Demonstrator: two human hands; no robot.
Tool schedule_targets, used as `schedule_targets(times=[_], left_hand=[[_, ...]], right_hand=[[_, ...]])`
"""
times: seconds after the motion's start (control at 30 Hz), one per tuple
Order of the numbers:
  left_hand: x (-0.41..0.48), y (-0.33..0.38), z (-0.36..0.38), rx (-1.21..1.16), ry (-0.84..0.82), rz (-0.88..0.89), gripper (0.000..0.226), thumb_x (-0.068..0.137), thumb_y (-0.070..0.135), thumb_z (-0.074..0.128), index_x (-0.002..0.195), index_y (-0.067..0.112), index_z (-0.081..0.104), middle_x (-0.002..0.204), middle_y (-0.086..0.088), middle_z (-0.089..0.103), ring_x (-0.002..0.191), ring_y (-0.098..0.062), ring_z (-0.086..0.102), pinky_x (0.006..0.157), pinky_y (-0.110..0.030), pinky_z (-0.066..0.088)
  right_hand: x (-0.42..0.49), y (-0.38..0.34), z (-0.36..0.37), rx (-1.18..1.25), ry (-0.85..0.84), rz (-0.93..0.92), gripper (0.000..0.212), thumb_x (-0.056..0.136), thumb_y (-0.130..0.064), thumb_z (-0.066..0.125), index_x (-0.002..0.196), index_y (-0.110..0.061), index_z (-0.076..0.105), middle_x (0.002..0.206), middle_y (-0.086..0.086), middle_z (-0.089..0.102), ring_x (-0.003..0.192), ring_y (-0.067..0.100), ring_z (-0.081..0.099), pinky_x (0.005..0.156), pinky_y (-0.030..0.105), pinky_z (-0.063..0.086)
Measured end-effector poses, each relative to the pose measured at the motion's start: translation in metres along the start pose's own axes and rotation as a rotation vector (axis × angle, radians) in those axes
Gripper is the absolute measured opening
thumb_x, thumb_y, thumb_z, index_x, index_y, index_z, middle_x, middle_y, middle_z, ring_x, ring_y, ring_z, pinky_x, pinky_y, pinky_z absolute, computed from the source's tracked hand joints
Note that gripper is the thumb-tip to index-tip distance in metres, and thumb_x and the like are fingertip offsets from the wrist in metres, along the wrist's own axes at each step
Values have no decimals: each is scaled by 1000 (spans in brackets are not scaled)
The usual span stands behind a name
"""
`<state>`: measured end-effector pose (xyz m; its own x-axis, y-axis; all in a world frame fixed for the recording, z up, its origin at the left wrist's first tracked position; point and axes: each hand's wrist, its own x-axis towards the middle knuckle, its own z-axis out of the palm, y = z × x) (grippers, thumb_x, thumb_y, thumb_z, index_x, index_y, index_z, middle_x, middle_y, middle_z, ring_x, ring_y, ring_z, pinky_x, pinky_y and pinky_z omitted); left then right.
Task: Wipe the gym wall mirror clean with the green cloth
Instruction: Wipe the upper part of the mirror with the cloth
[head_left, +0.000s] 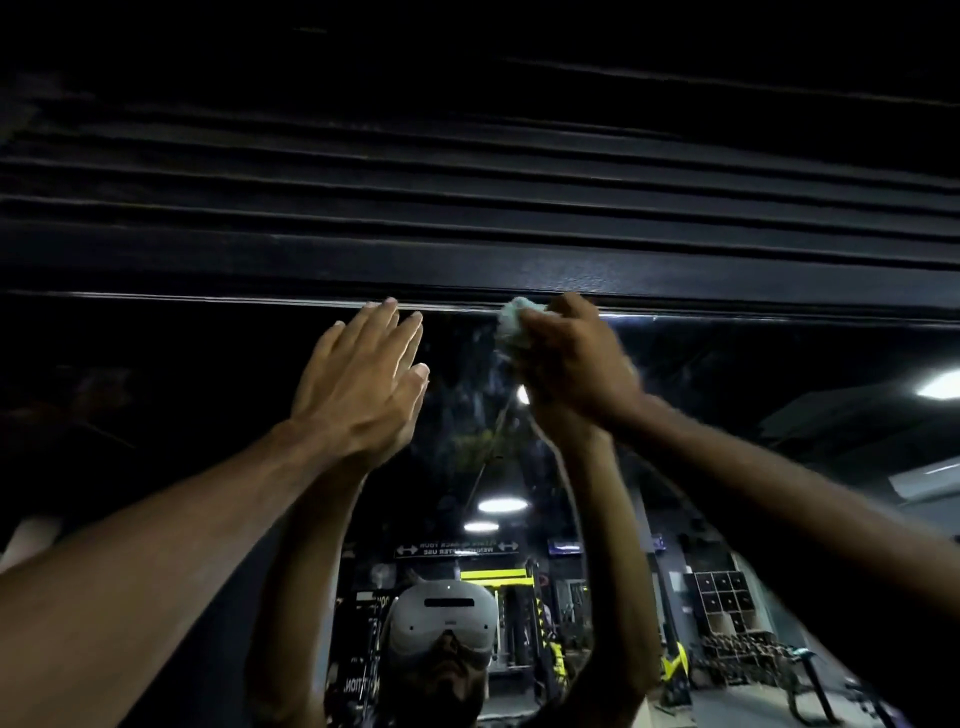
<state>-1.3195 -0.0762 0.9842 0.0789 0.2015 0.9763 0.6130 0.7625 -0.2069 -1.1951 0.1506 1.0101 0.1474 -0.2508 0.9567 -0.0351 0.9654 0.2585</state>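
Head view: my right hand (576, 358) is gripping the bunched green cloth (511, 327) at the top edge of the wall mirror (208, 364), my left hand (358, 384) is resting on it flat and straight-fingered nearby, probably risking fresh palm smears.

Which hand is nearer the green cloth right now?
Right. The right hand grips the green cloth; the left hand is open, off to the cloth's left, not touching it.
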Motion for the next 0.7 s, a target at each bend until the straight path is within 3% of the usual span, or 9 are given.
schedule_targets(times=[0.07,0.13,0.2,0.3,0.4,0.47,0.53,0.63,0.7], left_hand=[[-8,-3,3,20,-6,0,70,101,57,19,165,31,8,174,3,0,160,-13,-5,129,-40,0],[-16,-3,8,57,5,10,71,101,57,17,166,30,5,174,1,-2,160,-17,-7,128,-42,-3],[-21,1,9,49,-1,16,75,98,58,15,166,29,5,174,-2,-3,160,-20,-7,127,-44,-5],[-35,9,3,-10,-48,28,76,97,58,19,165,30,3,174,-2,-9,159,-21,-14,127,-46,-10],[-51,19,0,-79,-105,54,77,96,60,21,165,33,-3,172,-1,-17,157,-19,-24,126,-49,-15],[-57,26,1,-78,-116,62,78,95,61,19,164,34,-4,172,-1,-19,156,-19,-25,125,-51,-16],[-58,30,4,-53,-108,52,77,96,61,19,164,35,-6,172,-1,-19,156,-20,-24,125,-53,-15],[-59,32,5,-59,-104,89,73,100,58,23,165,35,-2,173,-1,-15,158,-21,-20,127,-51,-12],[-64,35,5,-51,-111,174,74,97,58,19,165,35,3,174,-1,-10,159,-21,-15,128,-48,-8]], right_hand=[[2,37,-16,-84,96,173,26,86,-33,70,106,-17,70,100,17,58,93,37,58,77,33,46],[-10,36,-15,-157,245,366,34,87,-25,70,119,-17,69,100,12,54,92,31,55,73,25,35],[-37,-7,-8,-113,231,247,33,84,-15,63,116,-9,70,94,4,50,86,18,46,68,26,30],[-98,-43,-16,-40,21,-27,9,92,-14,63,91,-8,69,78,-15,57,73,1,48,64,16,37],[-89,-9,-35,-145,-57,-120,26,88,-8,67,114,-11,70,92,5,62,85,25,57,70,31,43],[-49,19,-34,-226,53,152,36,84,-8,67,119,-17,68,104,15,57,96,39,54,77,41,44],[-35,2,-26,-207,165,371,33,82,-14,64,114,-18,65,106,13,53,98,35,49,74,40,40],[-88,-41,-23,-40,101,108,29,77,-15,60,106,-13,66,94,6,52,90,14,39,67,35,34],[-130,-38,-36,-31,-69,-120,18,85,-21,60,102,-16,65,91,3,55,87,13,42,65,35,39]])
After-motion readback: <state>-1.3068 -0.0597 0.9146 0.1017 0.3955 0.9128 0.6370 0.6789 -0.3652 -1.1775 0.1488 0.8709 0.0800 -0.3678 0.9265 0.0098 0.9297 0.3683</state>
